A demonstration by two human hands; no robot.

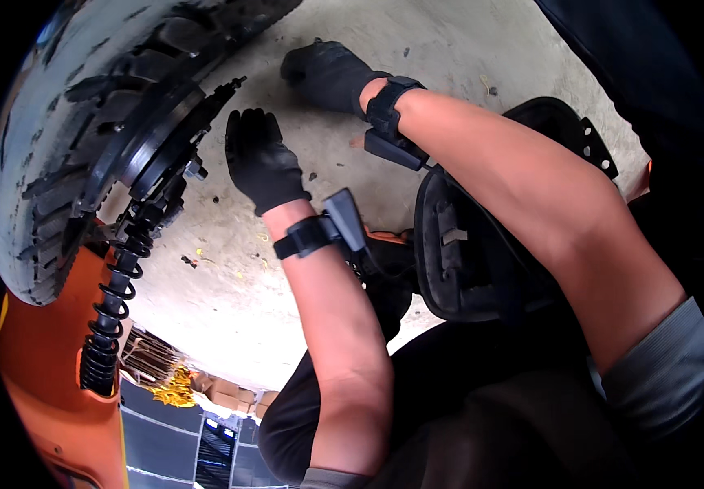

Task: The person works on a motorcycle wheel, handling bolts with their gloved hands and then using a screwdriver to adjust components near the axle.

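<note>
My left hand [262, 159], in a dark glove, is held just right of the wheel's hub [152, 151], with its fingers stretched out together and nothing visible in them. A threaded axle end [236, 84] sticks out near those fingertips. Farther right and away, my gloved right hand [325, 75] is low over the concrete floor [417, 53]. Its fingers are curled in, and what they hold, if anything, is hidden. The large black tyre [59, 106], dusted grey, fills the upper left. Below the hub runs a shock absorber with a black coil spring [116, 297].
An orange body panel [63, 367] stands at the lower left. Under my right forearm lies a black plastic shell-like part [442, 269]. Small debris [189, 262] dots the floor. Cardboard boxes [226, 393] and a yellow bundle [175, 389] show at the bottom left.
</note>
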